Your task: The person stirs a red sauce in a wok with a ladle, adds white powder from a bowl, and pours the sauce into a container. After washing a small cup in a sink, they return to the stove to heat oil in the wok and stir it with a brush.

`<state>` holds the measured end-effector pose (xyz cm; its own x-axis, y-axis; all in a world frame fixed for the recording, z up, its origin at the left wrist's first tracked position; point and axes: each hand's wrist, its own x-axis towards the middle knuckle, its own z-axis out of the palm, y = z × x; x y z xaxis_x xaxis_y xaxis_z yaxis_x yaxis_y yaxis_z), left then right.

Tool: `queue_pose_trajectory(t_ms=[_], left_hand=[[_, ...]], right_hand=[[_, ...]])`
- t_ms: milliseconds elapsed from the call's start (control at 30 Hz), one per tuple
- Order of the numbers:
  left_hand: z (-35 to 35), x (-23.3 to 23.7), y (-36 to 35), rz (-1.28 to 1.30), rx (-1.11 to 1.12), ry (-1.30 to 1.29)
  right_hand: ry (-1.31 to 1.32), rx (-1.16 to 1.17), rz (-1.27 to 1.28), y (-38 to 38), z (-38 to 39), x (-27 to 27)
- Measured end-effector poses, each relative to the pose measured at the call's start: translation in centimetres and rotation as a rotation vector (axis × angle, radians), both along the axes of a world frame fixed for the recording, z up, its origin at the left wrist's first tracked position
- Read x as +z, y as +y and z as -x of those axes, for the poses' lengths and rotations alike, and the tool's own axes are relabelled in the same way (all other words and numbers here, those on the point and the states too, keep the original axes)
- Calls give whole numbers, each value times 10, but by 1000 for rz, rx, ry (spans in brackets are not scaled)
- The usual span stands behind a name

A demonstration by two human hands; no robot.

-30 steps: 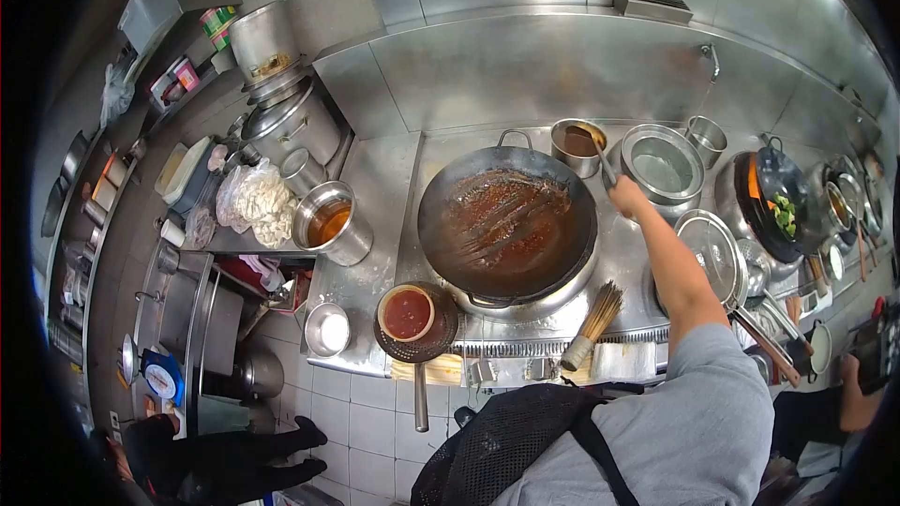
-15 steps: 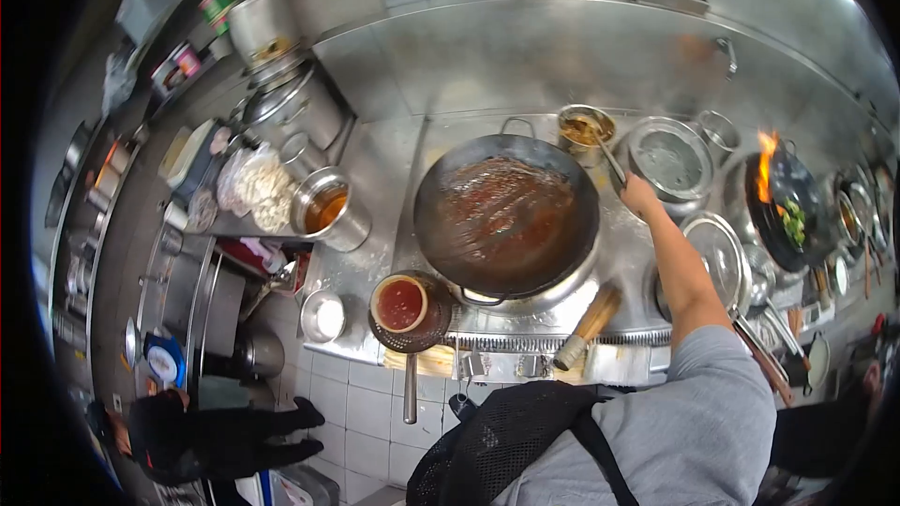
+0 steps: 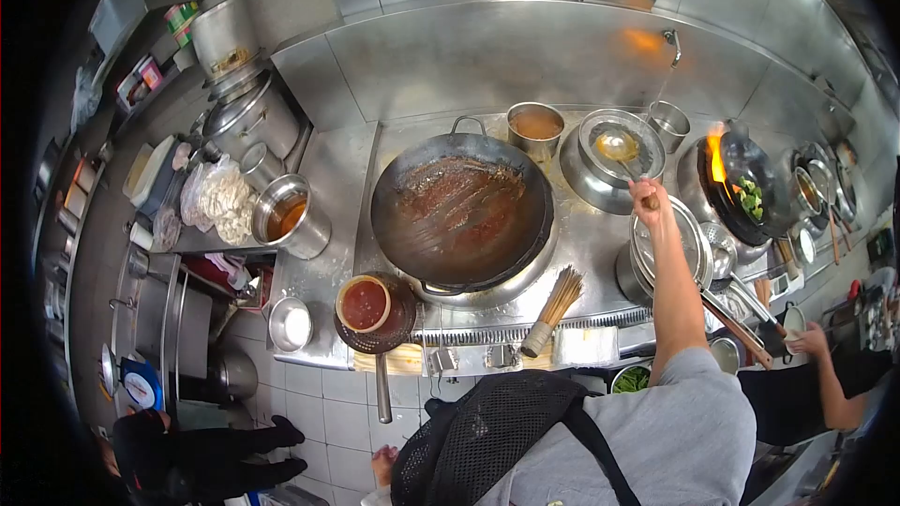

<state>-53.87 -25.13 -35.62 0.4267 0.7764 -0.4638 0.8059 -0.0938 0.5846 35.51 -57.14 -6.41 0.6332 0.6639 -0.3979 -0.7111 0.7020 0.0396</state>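
Observation:
My right hand point(image 3: 646, 197) is wrapped round the handle of a ladle point(image 3: 617, 144). The ladle's bowl, with yellowish liquid in it, lies over the mouth of a round steel pot point(image 3: 586, 173). Left of that pot stands a smaller steel pot point(image 3: 535, 131) of brown liquid. A large black wok point(image 3: 394, 244), coated with dark reddish-brown sauce, sits on the burner. My left hand point(image 3: 384, 464) hangs low beside the dark mesh bag or apron at my front, fingers loosely bent, nothing visible in it.
A bamboo brush point(image 3: 555, 309) lies at the stove's front edge. A bowl of red sauce point(image 3: 364, 305) rests on a strainer. Flames point(image 3: 716, 159) rise beside another wok point(image 3: 771, 189) at right. Water runs from a tap point(image 3: 673, 47). People point(image 3: 825, 375) stand at right and lower left point(image 3: 202, 450).
My right hand has carried the ladle from the pot of brown liquid rightward to the round steel pot. My left hand has come into view, and the camera view has shifted.

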Motion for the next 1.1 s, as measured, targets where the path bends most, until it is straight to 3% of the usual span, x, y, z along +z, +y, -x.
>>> queue_pose_trajectory(t_ms=[33,67,133,200,267,433,567,900,1000,1100], left_hand=[[-4,1,2,355,526,-304],[-7,7,7,499,807,-471],[-11,16,22,507,899,-572],[-12,21,50,159,553,-482],[-26,27,96,492,880,-576],[-78,85,165,461,602,-694],[-110,133,204,483,415,-716],[-113,179,230,589,149,-682],[-121,183,225,587,117,-677],[-133,184,214,580,107,-661]], right_hand=[[-2,8,8,0,15,11],[-33,27,-38,-1,29,16],[-45,48,-130,-1,66,35],[-63,80,-142,0,106,60],[-91,115,-184,8,152,86],[-121,192,-335,33,274,131],[-89,221,-293,49,350,135],[-75,326,128,99,484,118],[-142,451,236,120,469,94],[-215,486,187,147,432,25]])
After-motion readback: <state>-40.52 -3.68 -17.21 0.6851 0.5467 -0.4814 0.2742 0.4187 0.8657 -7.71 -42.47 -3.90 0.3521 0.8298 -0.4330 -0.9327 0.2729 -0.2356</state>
